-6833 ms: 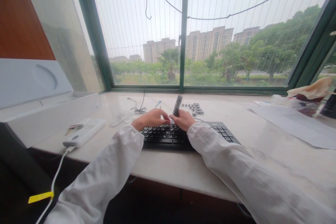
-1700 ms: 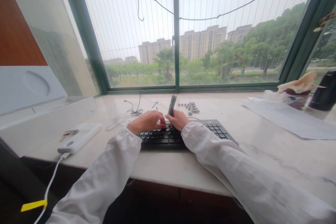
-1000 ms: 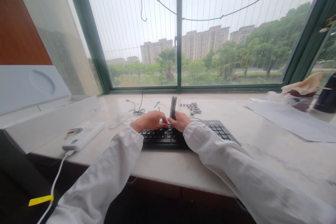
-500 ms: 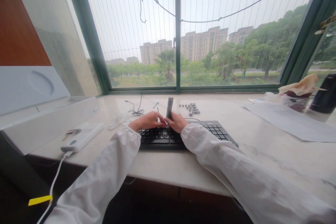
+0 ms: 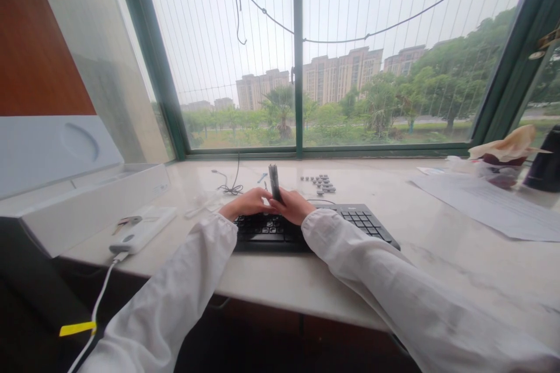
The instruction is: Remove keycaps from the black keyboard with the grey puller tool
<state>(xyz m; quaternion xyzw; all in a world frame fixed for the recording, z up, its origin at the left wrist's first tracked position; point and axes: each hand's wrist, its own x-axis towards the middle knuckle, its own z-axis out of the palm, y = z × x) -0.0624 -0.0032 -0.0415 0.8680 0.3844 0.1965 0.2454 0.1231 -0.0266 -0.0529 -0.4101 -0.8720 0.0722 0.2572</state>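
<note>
On the keyboard: your right hand (image 5: pixel 292 208) grips a dark slim tool (image 5: pixel 274 182), standing nearly upright over the back rows of the black keyboard (image 5: pixel 306 227).
Left hand: your left hand (image 5: pixel 245 205) rests curled on the keys at 9 o'clock from the tool, holding nothing I can make out.
Risk: I'd judge a tilted tool could slip and nick neighbouring keys.
Loose keycaps: a cluster (image 5: pixel 324 183) at 1 o'clock, easily scattered by a sleeve.
Tool look: grey-black, stick-like, tip hidden.
</note>
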